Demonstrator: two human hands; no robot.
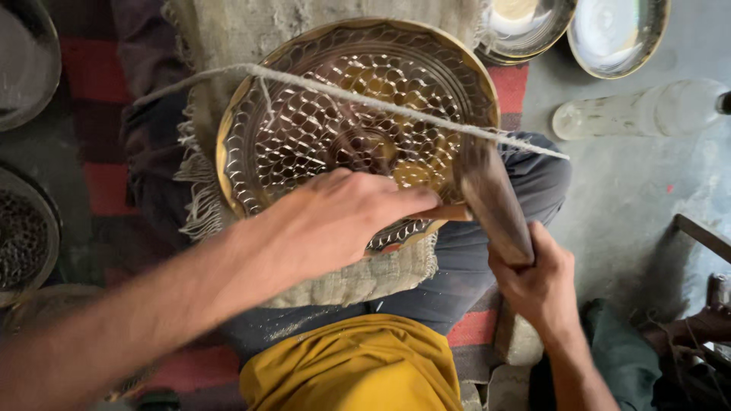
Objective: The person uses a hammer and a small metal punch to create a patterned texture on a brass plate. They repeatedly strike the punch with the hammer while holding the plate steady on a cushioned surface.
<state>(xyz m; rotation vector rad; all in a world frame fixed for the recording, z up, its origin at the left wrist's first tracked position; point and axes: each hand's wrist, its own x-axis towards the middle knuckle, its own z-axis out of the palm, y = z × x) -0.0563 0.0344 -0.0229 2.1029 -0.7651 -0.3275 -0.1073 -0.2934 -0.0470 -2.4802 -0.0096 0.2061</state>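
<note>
Both hands working over an engraved brass plate

Left hand is reaching right, pinching a small tool; right hand is gripping a wooden mallet.

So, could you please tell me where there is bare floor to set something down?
Bare grey floor lies right of the knee, below the clear bottle. The lap is crowded: engraved plate on burlap, cord, both hands. Bowls line the left edge.

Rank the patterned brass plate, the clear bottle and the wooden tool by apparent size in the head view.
1. Patterned brass plate, clearly largest.
2 and 3. Clear bottle and wooden tool in the right hand: similar length, and the tool is nearer the camera, so unranked.
</note>
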